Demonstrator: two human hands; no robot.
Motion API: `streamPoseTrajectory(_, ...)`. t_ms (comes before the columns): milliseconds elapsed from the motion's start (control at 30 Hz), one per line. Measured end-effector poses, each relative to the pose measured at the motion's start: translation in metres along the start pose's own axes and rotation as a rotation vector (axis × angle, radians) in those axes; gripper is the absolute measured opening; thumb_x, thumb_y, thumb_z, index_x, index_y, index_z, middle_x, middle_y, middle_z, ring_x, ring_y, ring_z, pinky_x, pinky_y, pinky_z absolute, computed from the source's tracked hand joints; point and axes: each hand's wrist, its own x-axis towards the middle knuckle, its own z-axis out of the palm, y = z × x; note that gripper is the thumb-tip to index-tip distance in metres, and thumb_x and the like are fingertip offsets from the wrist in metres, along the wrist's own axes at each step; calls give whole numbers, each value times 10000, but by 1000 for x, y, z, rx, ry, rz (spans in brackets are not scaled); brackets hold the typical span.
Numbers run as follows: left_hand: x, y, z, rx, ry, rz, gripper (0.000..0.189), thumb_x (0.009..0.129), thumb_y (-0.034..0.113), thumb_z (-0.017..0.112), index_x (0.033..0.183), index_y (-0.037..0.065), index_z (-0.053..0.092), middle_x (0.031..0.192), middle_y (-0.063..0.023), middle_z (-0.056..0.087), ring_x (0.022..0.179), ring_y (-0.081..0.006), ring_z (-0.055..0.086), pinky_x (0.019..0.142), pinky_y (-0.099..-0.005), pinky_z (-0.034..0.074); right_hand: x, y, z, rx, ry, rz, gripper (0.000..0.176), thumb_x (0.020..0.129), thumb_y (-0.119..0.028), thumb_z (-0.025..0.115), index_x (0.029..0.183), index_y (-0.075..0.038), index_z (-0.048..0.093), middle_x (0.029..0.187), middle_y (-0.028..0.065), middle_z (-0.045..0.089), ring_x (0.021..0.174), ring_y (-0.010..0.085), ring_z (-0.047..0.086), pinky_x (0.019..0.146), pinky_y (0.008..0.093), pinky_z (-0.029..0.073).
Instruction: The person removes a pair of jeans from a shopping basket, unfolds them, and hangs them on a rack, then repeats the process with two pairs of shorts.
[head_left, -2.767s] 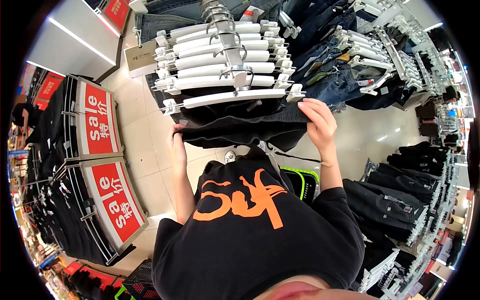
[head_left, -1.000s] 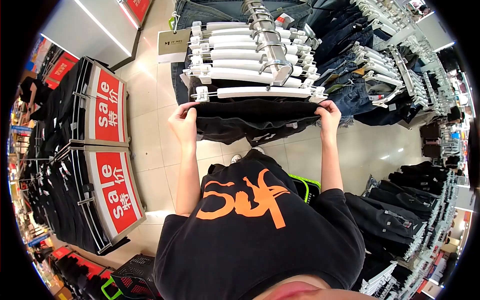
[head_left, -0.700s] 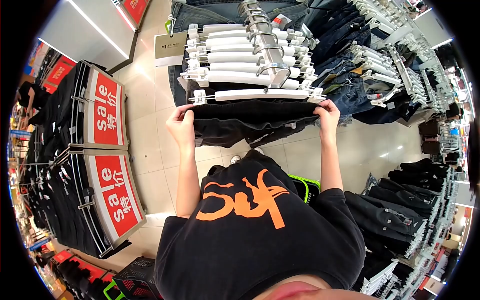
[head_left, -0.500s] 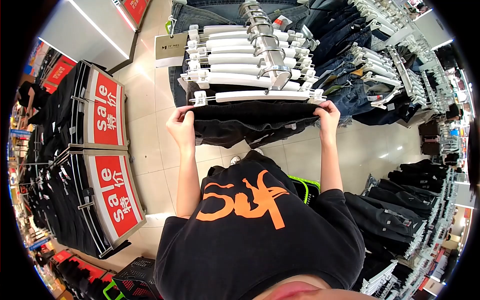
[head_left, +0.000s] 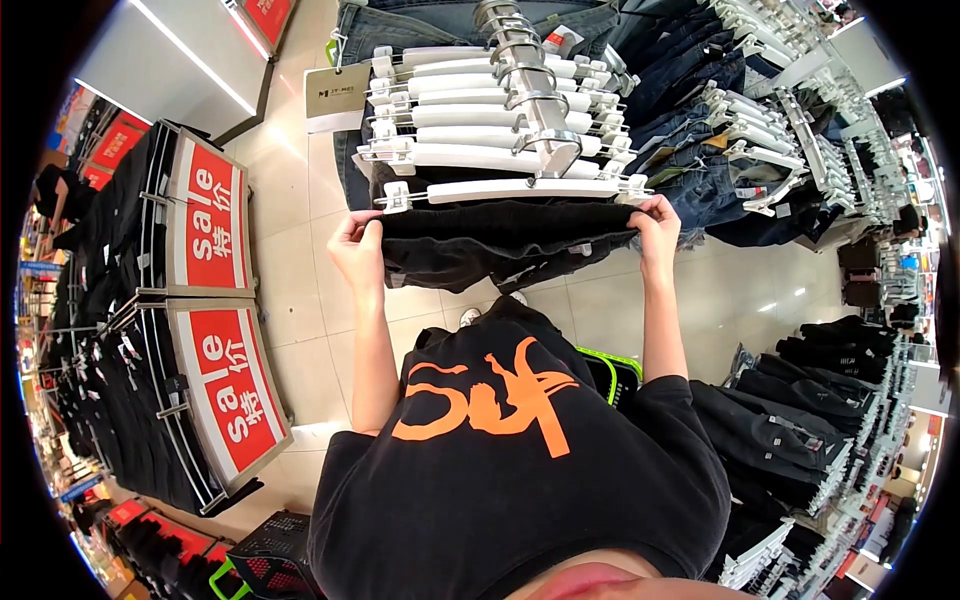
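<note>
The left hand [head_left: 357, 250] pinches one end of the waistband of a black garment [head_left: 440, 262], thumb pressed against curled fingers; the right hand [head_left: 656, 238] grips the opposite end in the same closed way; between them the band lies stretched wide, its dark, finely ribbed inside showing as a long, shallow opening. The garment hangs in front of the person's torso, just beside the nearest white hanger [head_left: 490, 190]; its cloth looks soft and matte, wavy along the near edge and loosely creased below; whether the hanger's clips hold any of it, I cannot tell.

That hanger is a smooth, slightly bowed plastic bar with blocky clips at its ends; more white hangers [head_left: 465, 118] line up behind it, their round wire hooks looped over a shiny metal rail [head_left: 550, 145]; faded blue denim [head_left: 420, 32] hangs at the far end, with a flat rectangular card tag [head_left: 337, 97] beside it.

The person wears a black T-shirt [head_left: 500, 500] with a flat orange print; glossy pale tiles [head_left: 300, 372] cover the floor; at the left, rectangular red sale signs [head_left: 213, 218] front racks of dark clothes [head_left: 105, 400]; a perforated black basket [head_left: 272, 552] with a bright green handle sits near the lower edge.
</note>
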Motion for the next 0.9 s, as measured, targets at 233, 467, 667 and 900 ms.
streamPoseTrajectory(233,31,7,-25,201,-582,-156,149,630,-31,453,757,-22,529,694,7,527,612,-47,463,539,-182,369,0,-11,-2,-524,-11,-119,109,548,-19,521,649,5,488,580,38,514,556,105,472,531,216,378)
streamPoseTrajectory(467,46,21,-22,454,-694,-144,245,649,15,471,867,-46,567,729,-32,562,666,-78,511,596,-202,409,8,-10,-5,-542,-13,-109,116,538,-48,542,634,4,504,545,38,502,520,101,454,509,224,371)
streamPoseTrajectory(667,42,10,-20,351,-602,-95,231,653,17,495,855,-59,577,718,-40,579,642,-79,527,579,-201,417,12,-7,-9,-471,-25,-121,105,543,-36,542,637,8,525,557,37,520,533,101,471,517,220,375)
streamPoseTrajectory(900,36,5,-17,323,-463,-63,230,646,14,525,854,-63,590,708,-55,593,624,-77,534,565,-198,421,9,-8,-10,-472,-19,-96,122,535,-36,547,649,8,554,555,38,530,534,99,480,522,217,382)
